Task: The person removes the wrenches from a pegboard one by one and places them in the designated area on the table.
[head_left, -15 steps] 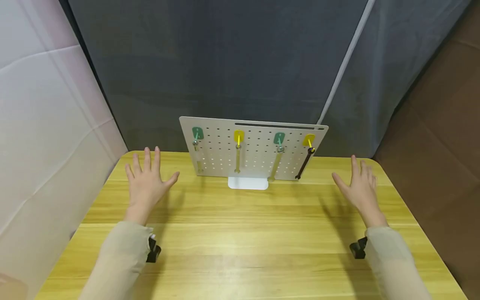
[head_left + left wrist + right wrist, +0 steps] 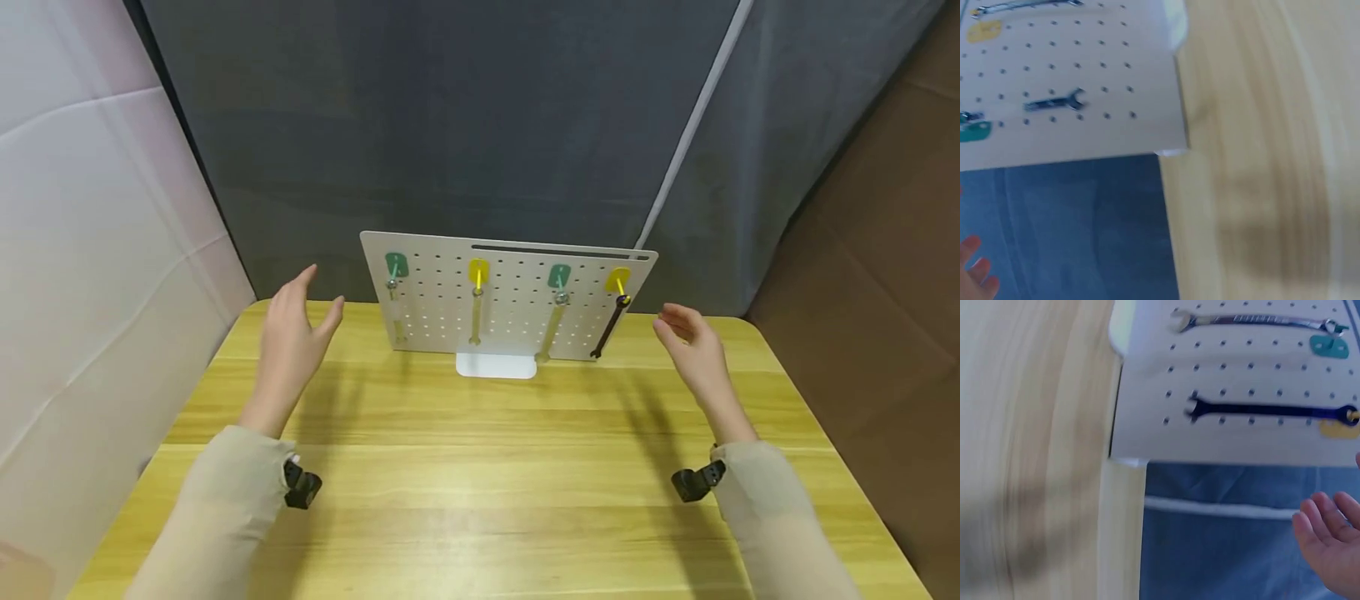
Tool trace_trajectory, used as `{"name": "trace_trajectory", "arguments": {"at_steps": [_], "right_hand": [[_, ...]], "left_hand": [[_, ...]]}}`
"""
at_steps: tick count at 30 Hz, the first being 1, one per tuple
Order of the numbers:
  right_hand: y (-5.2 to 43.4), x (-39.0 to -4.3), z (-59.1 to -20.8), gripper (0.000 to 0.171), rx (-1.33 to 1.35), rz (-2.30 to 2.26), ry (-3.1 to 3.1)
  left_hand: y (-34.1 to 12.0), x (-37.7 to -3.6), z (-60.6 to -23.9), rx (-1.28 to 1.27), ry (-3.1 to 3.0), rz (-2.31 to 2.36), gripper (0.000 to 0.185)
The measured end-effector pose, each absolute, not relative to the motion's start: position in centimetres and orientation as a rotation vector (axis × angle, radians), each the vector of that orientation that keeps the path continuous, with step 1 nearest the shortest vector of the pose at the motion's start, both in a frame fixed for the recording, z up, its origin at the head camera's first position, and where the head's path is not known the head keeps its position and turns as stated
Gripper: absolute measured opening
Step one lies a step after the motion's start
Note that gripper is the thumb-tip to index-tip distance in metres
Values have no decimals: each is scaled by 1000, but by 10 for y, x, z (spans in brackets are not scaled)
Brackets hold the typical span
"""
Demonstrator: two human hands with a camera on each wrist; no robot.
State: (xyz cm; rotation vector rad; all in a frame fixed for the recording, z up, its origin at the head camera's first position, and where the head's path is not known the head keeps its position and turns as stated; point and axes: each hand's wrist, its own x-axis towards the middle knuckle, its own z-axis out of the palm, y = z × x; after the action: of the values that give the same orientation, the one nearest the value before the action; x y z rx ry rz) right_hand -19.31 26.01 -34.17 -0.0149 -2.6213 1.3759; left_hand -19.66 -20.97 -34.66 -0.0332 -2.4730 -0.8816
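Observation:
Several combination wrenches hang from hooks on a white pegboard (image 2: 450,325). Three look silvery: the leftmost wrench (image 2: 400,331), a second wrench (image 2: 476,318) and a third wrench (image 2: 552,329). At the right end hangs a dark wrench (image 2: 609,329), also sharp in the right wrist view. Left of the board, my left hand (image 2: 288,346) is raised above the table, thumb spread from the fingers and holding nothing. My right hand (image 2: 697,354), bare too, hovers right of the board with softly bent fingers, nearest the dark wrench. Neither hand touches anything.
Green hooks and yellow hooks (image 2: 478,270) alternate along the board. A white base plate (image 2: 496,367) juts forward onto the wooden table (image 2: 480,475). Behind hangs a dark grey curtain (image 2: 450,125); a white cloth (image 2: 97,233) and a brown cloth (image 2: 885,250) flank the table.
Both hands have turned from palms down with spread fingers to thumbs nearer the viewer. The right hand has shifted slightly left and its fingers have bent. The board and wrenches stay put.

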Motion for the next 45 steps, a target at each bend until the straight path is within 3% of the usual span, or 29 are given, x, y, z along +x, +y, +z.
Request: {"name": "trace_trajectory", "arguments": {"at_steps": [19,33,45], "right_hand": [[224,-209,-348,50,-76,1694,-2626],[216,-217,-358,37,-69,1692,-2596],[222,-212,-362,37,-101,1856,-2467]], "left_hand": [[-184,-222,-300,34,-2359,-1341,46],[-186,-233,-306,40,-2410,-1418,55],[-178,-238,-308,55,-2394,-1468,44]]}}
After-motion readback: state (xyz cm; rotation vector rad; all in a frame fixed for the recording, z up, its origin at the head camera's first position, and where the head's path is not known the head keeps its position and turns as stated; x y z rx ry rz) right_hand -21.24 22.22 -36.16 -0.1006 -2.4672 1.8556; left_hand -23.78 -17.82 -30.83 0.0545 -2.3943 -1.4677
